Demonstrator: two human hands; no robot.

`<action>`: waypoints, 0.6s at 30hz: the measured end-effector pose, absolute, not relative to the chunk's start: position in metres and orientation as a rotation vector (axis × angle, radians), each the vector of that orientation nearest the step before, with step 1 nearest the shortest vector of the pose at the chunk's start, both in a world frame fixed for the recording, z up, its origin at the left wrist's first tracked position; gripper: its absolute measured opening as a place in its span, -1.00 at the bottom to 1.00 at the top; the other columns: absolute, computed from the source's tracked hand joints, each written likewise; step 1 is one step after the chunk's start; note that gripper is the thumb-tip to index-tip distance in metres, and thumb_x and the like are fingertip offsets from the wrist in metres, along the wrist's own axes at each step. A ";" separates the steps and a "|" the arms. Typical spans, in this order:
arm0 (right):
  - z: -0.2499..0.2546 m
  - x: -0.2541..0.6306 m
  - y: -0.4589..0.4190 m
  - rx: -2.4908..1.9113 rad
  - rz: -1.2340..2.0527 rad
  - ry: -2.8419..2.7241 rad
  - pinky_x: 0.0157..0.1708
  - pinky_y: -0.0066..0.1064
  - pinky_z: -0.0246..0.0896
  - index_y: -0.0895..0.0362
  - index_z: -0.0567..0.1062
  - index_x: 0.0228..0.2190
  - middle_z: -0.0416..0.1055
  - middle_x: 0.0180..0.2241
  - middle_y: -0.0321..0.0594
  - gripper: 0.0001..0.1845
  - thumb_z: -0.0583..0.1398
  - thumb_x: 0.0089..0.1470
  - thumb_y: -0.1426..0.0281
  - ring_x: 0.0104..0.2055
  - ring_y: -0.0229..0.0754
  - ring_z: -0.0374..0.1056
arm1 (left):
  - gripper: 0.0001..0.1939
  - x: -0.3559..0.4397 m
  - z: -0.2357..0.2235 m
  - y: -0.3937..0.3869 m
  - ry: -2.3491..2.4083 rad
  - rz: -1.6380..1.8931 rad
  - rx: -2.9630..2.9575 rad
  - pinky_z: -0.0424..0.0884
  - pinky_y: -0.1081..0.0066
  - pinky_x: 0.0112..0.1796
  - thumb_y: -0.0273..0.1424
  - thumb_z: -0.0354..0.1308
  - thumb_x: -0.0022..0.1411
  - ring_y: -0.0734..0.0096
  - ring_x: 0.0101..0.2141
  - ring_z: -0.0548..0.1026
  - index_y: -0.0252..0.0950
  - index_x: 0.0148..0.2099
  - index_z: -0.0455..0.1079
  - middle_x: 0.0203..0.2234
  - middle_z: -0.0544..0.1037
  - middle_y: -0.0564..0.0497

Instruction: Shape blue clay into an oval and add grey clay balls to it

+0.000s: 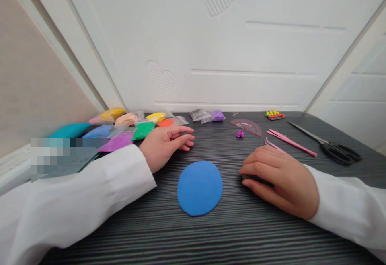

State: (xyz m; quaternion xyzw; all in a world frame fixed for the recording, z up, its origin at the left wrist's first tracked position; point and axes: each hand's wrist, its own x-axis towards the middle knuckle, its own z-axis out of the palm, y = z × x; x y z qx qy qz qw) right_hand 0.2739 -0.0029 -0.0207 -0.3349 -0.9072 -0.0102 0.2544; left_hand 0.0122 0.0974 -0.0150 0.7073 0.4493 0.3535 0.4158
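Note:
A flat blue clay disc [200, 188] lies on the dark table between my hands. My left hand [167, 146] rests beyond it to the left, fingers loosely bent with a gap to the thumb, and I see nothing held. Close to that hand are a green clay pack [143, 130] and an orange clay pack [165, 123]. On the right, my right hand [280, 180] lies palm down with thumb and fingers apart; only dark surface shows in the gap. Just past its knuckles, pink curved tweezers [276, 145] are partly hidden. A small purple clay piece [240, 134] sits farther back.
More bagged clay, including a purple pack [116, 142] and a yellow one [112, 114], crowds the back left. Behind my right hand are a protractor [247, 126], pink straight tweezers [292, 142], scissors [331, 146] and a small colourful piece [275, 115]. A white panel [226, 48] bounds the back.

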 end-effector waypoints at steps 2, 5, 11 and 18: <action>-0.021 0.274 -0.003 -0.910 -0.032 -2.462 -0.19 -0.28 0.15 0.15 0.41 -0.23 0.43 -0.29 -0.19 -0.85 0.11 0.13 0.43 -0.25 -0.20 0.28 | -0.69 0.013 -0.017 0.098 1.113 0.903 1.744 0.52 0.38 -0.24 -0.33 0.13 0.14 0.38 -0.33 0.56 -0.34 -0.08 0.38 -0.28 0.57 -0.07; -0.021 0.274 -0.003 -0.912 -0.040 -2.461 -0.19 -0.28 0.15 0.15 0.41 -0.22 0.44 -0.28 -0.19 -0.85 0.11 0.13 0.43 -0.25 -0.20 0.28 | -0.65 0.014 -0.017 0.098 1.107 0.925 1.697 0.52 0.38 -0.19 -0.38 0.08 0.18 0.38 -0.27 0.56 -0.37 0.02 0.33 -0.21 0.54 -0.11; -0.021 0.274 -0.003 -0.922 -0.034 -2.459 -0.18 -0.27 0.17 0.16 0.41 -0.21 0.44 -0.27 -0.19 -0.84 0.11 0.13 0.45 -0.23 -0.20 0.28 | -0.61 0.017 -0.015 0.096 1.129 0.949 1.637 0.50 0.39 -0.13 -0.50 -0.01 0.20 0.40 -0.22 0.55 -0.42 0.09 0.26 -0.10 0.47 -0.15; -0.022 0.275 -0.003 -0.917 -0.074 -2.452 -0.20 -0.27 0.20 0.15 0.40 -0.17 0.45 -0.26 -0.17 -0.78 0.08 0.12 0.51 -0.22 -0.19 0.29 | -0.61 0.016 -0.013 0.096 1.123 0.958 1.608 0.45 0.39 -0.06 -0.55 -0.02 0.19 0.47 -0.26 0.56 -0.35 0.07 0.31 -0.13 0.48 -0.08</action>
